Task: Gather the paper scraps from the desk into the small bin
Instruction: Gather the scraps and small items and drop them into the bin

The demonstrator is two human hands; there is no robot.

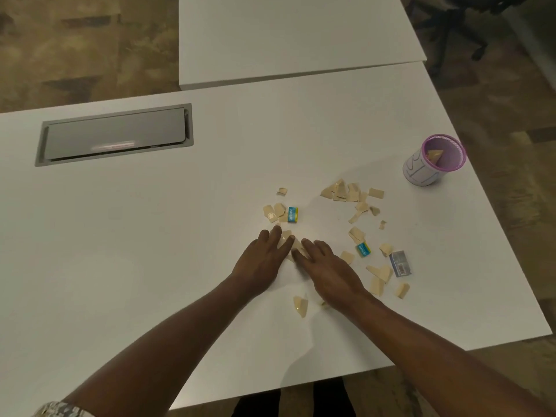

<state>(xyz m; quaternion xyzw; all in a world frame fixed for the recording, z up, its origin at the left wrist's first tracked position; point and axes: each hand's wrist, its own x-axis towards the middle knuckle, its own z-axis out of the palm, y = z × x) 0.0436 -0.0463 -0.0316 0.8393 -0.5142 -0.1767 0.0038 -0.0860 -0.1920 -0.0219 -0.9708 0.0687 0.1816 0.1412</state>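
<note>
Several tan paper scraps (352, 192) lie scattered over the white desk (180, 236), along with a blue printed scrap (292, 214), a second blue one (363, 250) and a grey barcode scrap (400, 263). My left hand (261, 260) and my right hand (325, 266) rest flat on the desk, fingertips meeting over a few tan scraps (290, 240) between them. The fingers are spread and press on the pieces rather than close around them. The small purple-rimmed bin (421, 173) stands at the far right with one tan scrap inside.
A grey cable hatch (114, 135) is set into the desk at the left. A second white desk (301, 34) adjoins at the back. The desk's right edge runs just past the bin. An office chair base (451, 28) stands on the floor at top right.
</note>
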